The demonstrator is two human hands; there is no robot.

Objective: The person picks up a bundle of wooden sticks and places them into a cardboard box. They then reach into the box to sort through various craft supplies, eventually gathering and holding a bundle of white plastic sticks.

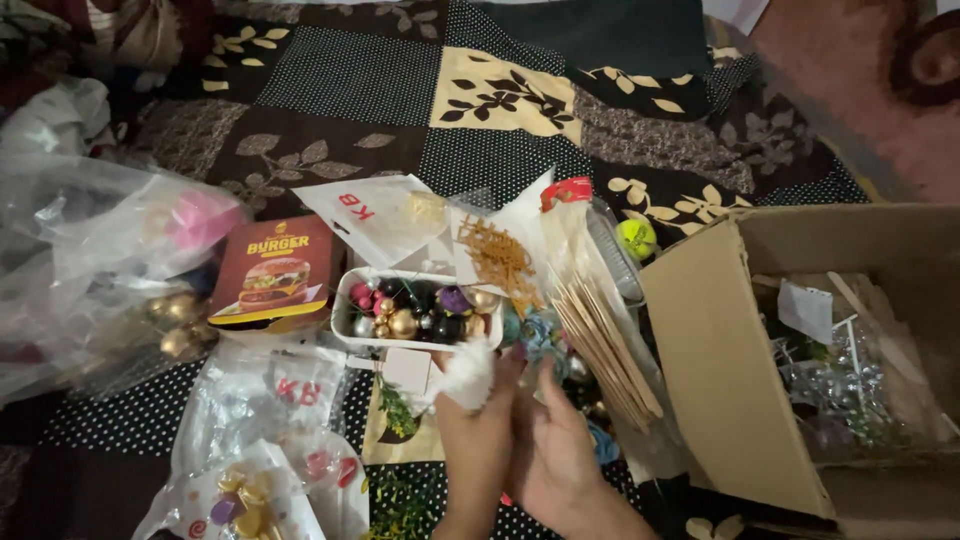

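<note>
My left hand (478,440) and my right hand (558,450) are close together low in the middle of the view, over a patterned quilt. The left hand's fingers pinch a small white fluffy tuft (466,378). My right hand is curled beside it, touching a bluish flower-like decoration (540,335); whether it grips that piece I cannot tell. Just beyond the fingers sits a white tray (344,322) filled with several small gold, black, purple and pink baubles. A bundle of wooden sticks (600,340) in clear wrap lies to the right of the hands.
An open cardboard box (720,370) with silvery tinsel stands at the right. A small red burger carton (275,270) lies left of the tray. Clear plastic bags (90,270) with gold balls and pink items fill the left. Green sprigs (400,500) and wrapped gold pieces (245,500) lie near the bottom.
</note>
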